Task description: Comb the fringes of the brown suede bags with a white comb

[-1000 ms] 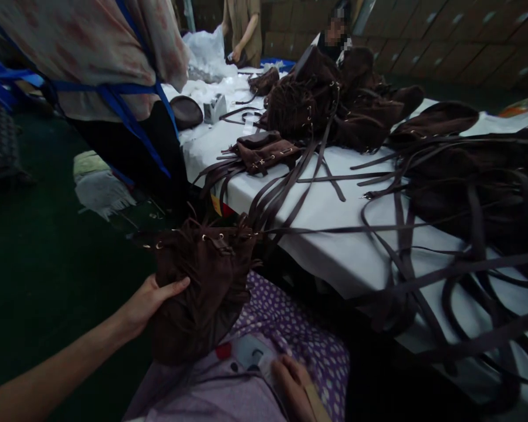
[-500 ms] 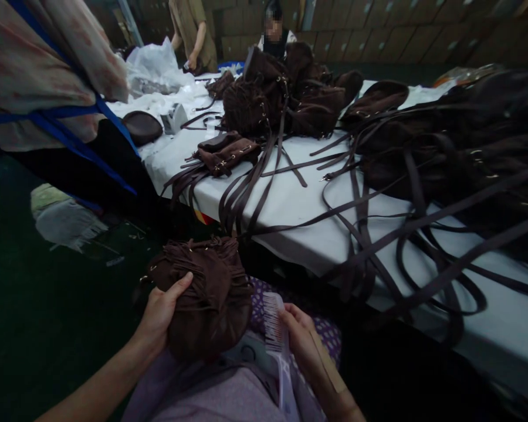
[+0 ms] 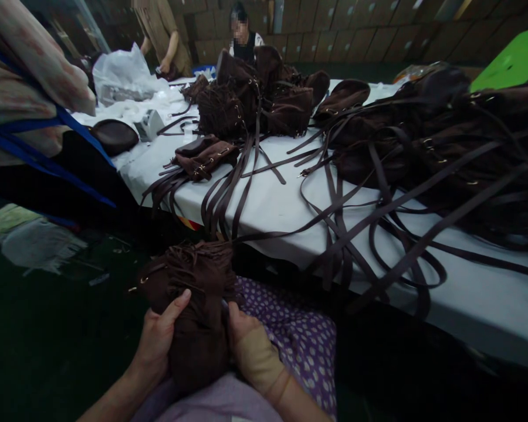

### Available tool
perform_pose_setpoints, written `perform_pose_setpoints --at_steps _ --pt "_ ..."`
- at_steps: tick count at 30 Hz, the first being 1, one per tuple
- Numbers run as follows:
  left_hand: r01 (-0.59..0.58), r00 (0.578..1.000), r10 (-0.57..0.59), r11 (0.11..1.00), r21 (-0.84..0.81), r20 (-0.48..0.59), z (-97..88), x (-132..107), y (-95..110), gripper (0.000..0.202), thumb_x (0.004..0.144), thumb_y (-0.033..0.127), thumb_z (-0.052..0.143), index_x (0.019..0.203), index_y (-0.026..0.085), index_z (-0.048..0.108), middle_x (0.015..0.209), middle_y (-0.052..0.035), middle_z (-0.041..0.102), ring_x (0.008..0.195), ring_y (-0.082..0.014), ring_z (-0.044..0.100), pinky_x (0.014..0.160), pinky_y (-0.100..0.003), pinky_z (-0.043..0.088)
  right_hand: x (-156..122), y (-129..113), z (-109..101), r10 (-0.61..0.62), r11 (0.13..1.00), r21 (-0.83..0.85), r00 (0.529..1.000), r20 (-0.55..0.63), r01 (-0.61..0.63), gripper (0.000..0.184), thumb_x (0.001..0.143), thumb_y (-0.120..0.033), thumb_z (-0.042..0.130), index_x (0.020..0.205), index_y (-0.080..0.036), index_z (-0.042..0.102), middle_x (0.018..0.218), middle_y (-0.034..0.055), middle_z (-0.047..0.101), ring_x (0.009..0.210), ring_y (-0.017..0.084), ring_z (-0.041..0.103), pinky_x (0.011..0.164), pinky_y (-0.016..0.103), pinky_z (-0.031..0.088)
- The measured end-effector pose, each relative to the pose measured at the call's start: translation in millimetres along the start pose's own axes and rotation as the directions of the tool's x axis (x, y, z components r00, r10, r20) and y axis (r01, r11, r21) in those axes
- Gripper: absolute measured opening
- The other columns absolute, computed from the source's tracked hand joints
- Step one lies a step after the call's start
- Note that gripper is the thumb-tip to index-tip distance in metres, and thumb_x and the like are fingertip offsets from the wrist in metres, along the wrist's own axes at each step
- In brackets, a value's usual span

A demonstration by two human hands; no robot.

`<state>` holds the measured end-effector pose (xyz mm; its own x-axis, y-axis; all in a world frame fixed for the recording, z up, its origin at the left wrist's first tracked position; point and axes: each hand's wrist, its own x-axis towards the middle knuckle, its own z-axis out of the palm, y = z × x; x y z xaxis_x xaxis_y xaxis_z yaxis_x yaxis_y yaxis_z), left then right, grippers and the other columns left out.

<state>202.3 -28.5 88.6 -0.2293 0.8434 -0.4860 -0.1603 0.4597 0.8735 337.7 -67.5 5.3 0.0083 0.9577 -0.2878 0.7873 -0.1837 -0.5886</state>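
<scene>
A dark brown fringed suede bag (image 3: 200,346) rests over my lap. Gripping its left side is my left hand (image 3: 156,340), thumb pressed on the front among the fringe. My right hand (image 3: 251,346), with a beige wrap around the wrist, is closed at the bag's right side. By its thumb shows a pale sliver of the lavender comb (image 3: 224,305); the bag and fingers hide the rest. Gold-coloured metal fittings show at the bag's upper left.
Ahead stands a white-covered table (image 3: 273,202) with a heap of brown bags (image 3: 242,99) and long straps (image 3: 334,234) hanging over its edge. A person in a blue-tied apron (image 3: 30,105) stands at left; two more people are beyond the table. Purple patterned cloth (image 3: 290,328) lies beside my lap.
My right hand has moved left with the comb, from beside the bag to against its right side. The bag has turned and its fringe hangs differently. The view has shifted right.
</scene>
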Motion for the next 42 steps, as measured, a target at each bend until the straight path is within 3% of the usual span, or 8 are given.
perform_pose_setpoints --at_steps 9,14,18,22,28,34,36,42 --pt "0.015 0.975 -0.009 1.0 0.027 -0.224 -46.9 5 39 0.036 0.07 0.028 0.074 0.106 0.023 0.067 0.103 0.0003 0.074 0.097 -0.024 0.069 0.082 -0.034 0.06 -4 151 -88 0.38 0.907 -0.109 0.902 -0.206 -0.407 0.027 0.086 -0.016 0.04 0.085 -0.013 0.067 0.063 0.0114 0.065 0.061 0.024 0.067 0.054 0.029 0.043" --pt "-0.066 0.99 0.064 0.998 -0.013 -0.122 -15.7 1 29 0.025 0.069 0.027 0.076 0.092 0.018 0.07 0.098 -0.001 0.075 0.092 -0.0226 0.07 0.082 -0.029 0.059 -8 56 -76 0.087 0.993 -0.038 0.927 -0.365 -0.108 0.034 0.095 -0.032 0.036 0.121 -0.02 0.054 0.086 0.0086 0.071 0.068 0.02 0.069 0.057 0.024 0.045" --pt "-0.062 0.992 0.062 0.998 -0.001 -0.112 -3.2 -7 28 0.028 0.068 0.03 0.075 0.093 0.018 0.07 0.093 -0.0019 0.076 0.088 -0.0254 0.071 0.077 -0.033 0.06 12 -12 -14 -0.047 0.976 -0.213 0.998 -0.045 0.036 0.04 0.089 -0.009 0.043 0.125 -0.019 0.054 0.085 0.0114 0.072 0.068 0.022 0.07 0.056 0.026 0.048" --pt "-0.019 0.993 0.017 1.0 -0.022 -0.117 -16.5 -7 31 0.031 0.066 0.027 0.075 0.096 0.019 0.069 0.088 -0.0007 0.076 0.083 -0.0258 0.072 0.072 -0.035 0.061 42 19 6 0.13 0.962 -0.242 0.991 -0.006 -0.128 0.042 0.081 -0.004 0.049 0.122 -0.012 0.058 0.079 0.0158 0.071 0.071 0.024 0.071 0.06 0.03 0.051" --pt "-0.021 0.966 0.014 0.999 -0.026 -0.257 -40.5 -3 40 0.037 0.062 0.029 0.079 0.096 0.017 0.071 0.095 -0.005 0.075 0.09 -0.0281 0.07 0.073 -0.034 0.06 35 126 -67 0.335 0.912 -0.234 0.941 -0.046 -0.336 0.028 0.081 -0.007 0.043 0.09 -0.01 0.07 0.08 0.0195 0.071 0.076 0.027 0.071 0.067 0.033 0.05" --pt "-0.051 0.998 0.048 0.997 -0.063 -0.048 -24.8 -5 27 0.058 0.062 0.031 0.081 0.116 0.016 0.064 0.102 -0.0059 0.073 0.094 -0.0268 0.069 0.075 -0.03 0.058 30 37 -67 -0.035 0.997 -0.076 0.956 -0.29 0.013 0.038 0.098 -0.026 0.031 0.13 -0.02 0.051 0.107 0.0097 0.07 0.091 0.018 0.068 0.077 0.022 0.048" --pt "-0.044 0.999 0.043 0.995 -0.087 -0.012 -21.2 -8 24 0.061 0.063 0.031 0.081 0.119 0.018 0.062 0.104 -0.0059 0.073 0.094 -0.0269 0.069 0.075 -0.031 0.058 39 3 -46 -0.221 0.973 -0.112 0.961 -0.168 0.204 0.037 0.096 -0.023 0.037 0.131 -0.023 0.049 0.102 0.007 0.071 0.085 0.016 0.069 0.073 0.02 0.048" --pt "0.17 0.985 -0.171 0.983 -0.07 -0.016 -33.2 -9 4 0.046 0.054 0.028 0.084 0.095 0.012 0.072 0.085 -0.0071 0.076 0.078 -0.0286 0.071 0.069 -0.035 0.059 71 37 -5 0.012 0.98 -0.197 0.999 -0.039 -0.019 0.044 0.086 -0.004 0.045 0.128 -0.014 0.053 0.087 0.0151 0.072 0.077 0.022 0.07 0.065 0.026 0.049"
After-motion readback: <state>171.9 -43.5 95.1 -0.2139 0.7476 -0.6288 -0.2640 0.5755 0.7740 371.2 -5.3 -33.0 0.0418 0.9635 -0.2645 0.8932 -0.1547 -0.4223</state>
